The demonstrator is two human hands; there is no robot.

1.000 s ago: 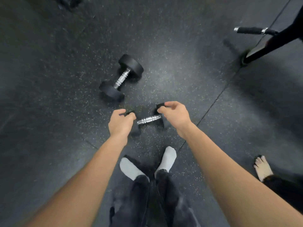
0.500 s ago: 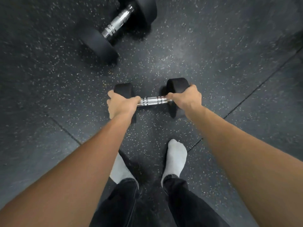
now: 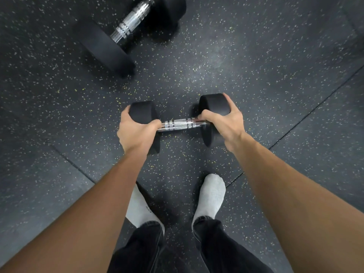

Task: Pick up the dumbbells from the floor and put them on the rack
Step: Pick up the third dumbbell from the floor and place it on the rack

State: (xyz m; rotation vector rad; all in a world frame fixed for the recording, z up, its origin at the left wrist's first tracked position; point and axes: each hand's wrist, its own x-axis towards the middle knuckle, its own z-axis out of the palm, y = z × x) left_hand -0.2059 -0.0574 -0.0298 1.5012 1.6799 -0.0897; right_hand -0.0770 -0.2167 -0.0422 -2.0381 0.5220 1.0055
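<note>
Speckled black rubber flooring [image 3: 246, 56] fills the view. Near dumbbell [image 3: 178, 124] lies crosswise just ahead of the person's socked feet [image 3: 211, 196], its long axis running left to right, chrome handle level. Left hand [image 3: 136, 131] wraps the left head, right hand [image 3: 222, 123] wraps the right head; both are closed on it, equally near. Whether it has left the floor cannot be told. Second dumbbell [image 3: 130, 26] lies farther ahead, untouched, axis diagonal from near-left to far-right. No rack is visible.
</note>
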